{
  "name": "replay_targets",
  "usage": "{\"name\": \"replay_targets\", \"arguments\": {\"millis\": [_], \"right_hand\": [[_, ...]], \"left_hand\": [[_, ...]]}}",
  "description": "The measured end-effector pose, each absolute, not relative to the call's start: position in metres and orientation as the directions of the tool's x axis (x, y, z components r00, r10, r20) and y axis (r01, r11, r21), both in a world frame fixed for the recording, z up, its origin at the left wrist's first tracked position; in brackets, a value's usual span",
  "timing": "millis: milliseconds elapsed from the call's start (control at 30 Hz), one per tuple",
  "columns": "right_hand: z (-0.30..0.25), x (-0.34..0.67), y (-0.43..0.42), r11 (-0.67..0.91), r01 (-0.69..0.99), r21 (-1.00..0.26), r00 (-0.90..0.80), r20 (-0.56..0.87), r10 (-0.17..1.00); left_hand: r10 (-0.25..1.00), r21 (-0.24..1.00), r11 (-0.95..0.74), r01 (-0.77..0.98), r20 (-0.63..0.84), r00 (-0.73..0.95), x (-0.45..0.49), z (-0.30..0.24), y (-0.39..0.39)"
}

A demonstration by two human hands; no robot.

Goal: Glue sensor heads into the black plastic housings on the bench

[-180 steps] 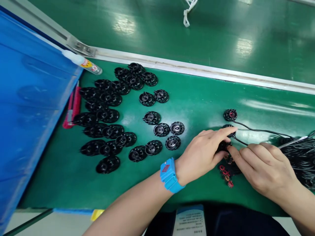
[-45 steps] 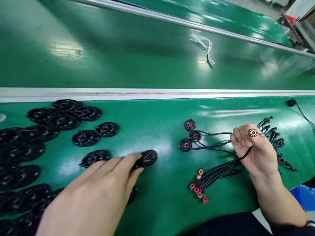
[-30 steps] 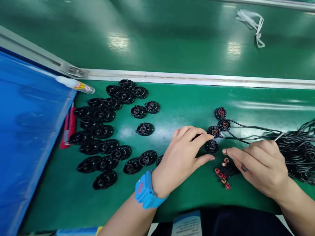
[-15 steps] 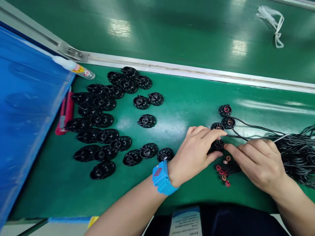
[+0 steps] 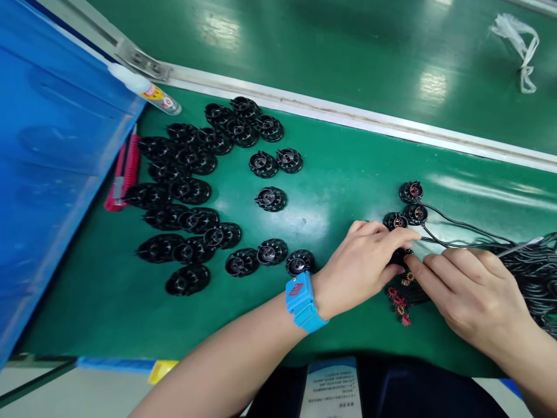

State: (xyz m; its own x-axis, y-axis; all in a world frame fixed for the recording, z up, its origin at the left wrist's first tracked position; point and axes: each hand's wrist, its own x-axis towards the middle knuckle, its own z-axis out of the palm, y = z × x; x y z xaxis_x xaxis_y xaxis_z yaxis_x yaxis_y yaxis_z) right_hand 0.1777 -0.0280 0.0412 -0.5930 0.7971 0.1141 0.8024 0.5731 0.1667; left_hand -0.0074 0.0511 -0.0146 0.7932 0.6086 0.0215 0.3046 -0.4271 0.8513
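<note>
My left hand (image 5: 359, 264), with a blue strap at its wrist, grips a black round plastic housing (image 5: 397, 256) between thumb and fingers. My right hand (image 5: 474, 290) is closed, its fingertips at a small copper-wound coil (image 5: 407, 259) against the housing's right side. A thin silver tool (image 5: 520, 247) sticks out behind that hand; its working end is hidden. Just beyond my left fingers stand similar housings (image 5: 416, 213) with coils inside and black cables attached. Below the hands lie several loose red and copper coils (image 5: 399, 305) on cable ends.
Several black housings (image 5: 191, 219) are spread over the left of the green table (image 5: 339, 180). A red cutter (image 5: 124, 174) and a white-capped bottle (image 5: 145, 90) lie by the blue panel (image 5: 61, 139). Black cables (image 5: 535, 278) are heaped at right. A white rail (image 5: 304, 110) crosses behind.
The camera view has shifted, so the hands appear slightly further right. The coil at my right fingertips now sits closer into the housing, which my left hand still holds.
</note>
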Motion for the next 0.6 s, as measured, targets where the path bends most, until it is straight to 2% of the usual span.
{"name": "replay_targets", "arguments": {"millis": [300, 400, 467, 533, 600], "right_hand": [[0.044, 0.167, -0.025, 0.527, 0.840, 0.128, -0.529, -0.016, 0.848], [0.053, 0.177, -0.037, 0.442, 0.892, -0.089, -0.443, 0.009, 0.896], [0.061, 0.184, -0.046, 0.271, 0.910, -0.315, -0.232, 0.155, 0.960], [0.065, 0.187, -0.052, 0.119, 0.856, -0.503, 0.042, 0.296, 0.954], [0.063, 0.187, -0.055, 0.113, 0.771, -0.627, 0.150, 0.351, 0.924]], "left_hand": [[0.608, 0.855, -0.422, 0.302, 0.020, 0.793, -0.007, -0.018, 0.051], [0.614, 0.862, -0.405, 0.305, 0.009, 0.790, -0.007, -0.019, 0.052], [0.609, 0.865, -0.395, 0.309, -0.006, 0.793, -0.008, -0.019, 0.052], [0.602, 0.866, -0.391, 0.311, -0.016, 0.799, -0.009, -0.018, 0.053], [0.598, 0.871, -0.388, 0.302, -0.011, 0.801, -0.010, -0.017, 0.054]]}}
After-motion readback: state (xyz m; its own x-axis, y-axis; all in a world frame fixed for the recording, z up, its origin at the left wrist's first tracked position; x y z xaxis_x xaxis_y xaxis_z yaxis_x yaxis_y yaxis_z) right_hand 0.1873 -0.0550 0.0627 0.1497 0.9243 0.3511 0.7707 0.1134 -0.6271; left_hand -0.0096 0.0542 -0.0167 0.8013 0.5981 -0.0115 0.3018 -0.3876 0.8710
